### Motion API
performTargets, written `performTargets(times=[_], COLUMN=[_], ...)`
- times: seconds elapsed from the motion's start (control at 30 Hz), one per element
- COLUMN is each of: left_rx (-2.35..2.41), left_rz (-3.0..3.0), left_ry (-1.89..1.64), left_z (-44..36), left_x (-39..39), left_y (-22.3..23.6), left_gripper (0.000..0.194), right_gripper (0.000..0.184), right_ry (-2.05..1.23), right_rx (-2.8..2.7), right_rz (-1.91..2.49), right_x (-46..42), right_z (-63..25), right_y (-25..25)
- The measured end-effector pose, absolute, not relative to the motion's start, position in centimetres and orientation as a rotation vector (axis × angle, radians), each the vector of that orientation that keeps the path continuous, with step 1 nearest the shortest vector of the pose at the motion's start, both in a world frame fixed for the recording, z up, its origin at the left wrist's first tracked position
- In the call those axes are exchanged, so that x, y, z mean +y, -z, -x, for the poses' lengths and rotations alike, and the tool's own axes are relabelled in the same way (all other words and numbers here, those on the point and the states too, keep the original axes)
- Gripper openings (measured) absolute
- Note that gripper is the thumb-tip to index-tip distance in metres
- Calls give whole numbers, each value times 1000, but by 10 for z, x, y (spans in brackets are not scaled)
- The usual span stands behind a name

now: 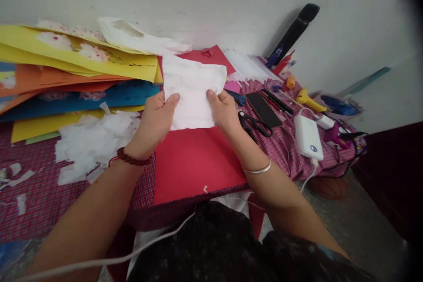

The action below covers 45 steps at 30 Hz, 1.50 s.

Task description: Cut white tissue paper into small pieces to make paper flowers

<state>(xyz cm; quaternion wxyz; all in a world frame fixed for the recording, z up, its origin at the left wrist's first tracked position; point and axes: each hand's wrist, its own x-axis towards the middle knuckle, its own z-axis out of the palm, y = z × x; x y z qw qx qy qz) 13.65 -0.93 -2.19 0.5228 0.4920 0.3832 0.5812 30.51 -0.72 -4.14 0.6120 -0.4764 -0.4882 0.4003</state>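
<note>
A white tissue (194, 88), roughly square, is stretched between my two hands above a sheet of red paper (198, 163). My left hand (158, 114) pinches its left edge, thumb on top. On the opposite edge, my right hand (224, 108) grips it in the same way. The fingers under the tissue are hidden. Left of the red paper lies a heap of torn white tissue pieces (94, 141). Black-handled scissors (256, 124) rest just beside my right wrist.
Yellow, orange and blue paper sheets (128, 68) with blossom pictures are stacked at the left. To the right are a phone (263, 109), black pens (277, 102), a yellow glue gun (310, 100) and a white power bank (308, 136) with cables. White paper strips (249, 67) lie by the wall.
</note>
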Motion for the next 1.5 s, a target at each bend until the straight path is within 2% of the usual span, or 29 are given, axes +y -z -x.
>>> performTargets(times=[0.2, 0.37, 0.5, 0.57, 0.7, 0.77, 0.83, 0.93, 1.03, 1.13, 1.17, 1.3, 1.5], left_rx=[948, 1067, 1024, 1020, 909, 869, 885, 1066, 1143, 946, 911, 1047, 1305], left_rz=[-955, -806, -806, -908, -1400, -1731, -2045, -2189, -1920, -1685, -1664, -1665, -1479], left_ry=[-1309, -1234, -1157, -1234, -1494, -1476, -1406, -1371, -1422, -1324, -1243, -1071, -1252], left_z=[-135, -126, -126, -127, -125, -123, -123, -124, -124, -126, -127, -127, -107], left_x=[-6, 1, 1, 1, -2, -5, -6, -6, -3, -2, -3, -6, 14], left_y=[9, 6, 10, 14, 16, 13, 11, 12, 18, 22, 22, 16, 8], left_gripper=[11, 14, 17, 17, 50, 56, 45, 10, 2, 26, 28, 13, 10], right_gripper=[34, 48, 36, 31, 42, 45, 47, 47, 47, 48, 49, 48, 41], right_ry=[-1103, -1290, -1308, -1245, -1116, -1087, -1080, -1074, -1045, -1043, -1051, -1035, -957], right_rx=[-1045, -1228, -1414, -1397, -1252, -1223, -1232, -1250, -1234, -1259, -1282, -1326, -1354], right_rz=[1026, 884, 818, 822, 926, 949, 949, 968, 1017, 1031, 1021, 956, 915], right_x=[-5, -19, -25, -22, -14, -13, -14, -16, -17, -17, -17, -16, -12], right_z=[-312, -318, -315, -314, -315, -316, -316, -315, -315, -315, -315, -315, -322], right_y=[40, 20, 15, 19, 26, 27, 26, 22, 19, 20, 20, 23, 24])
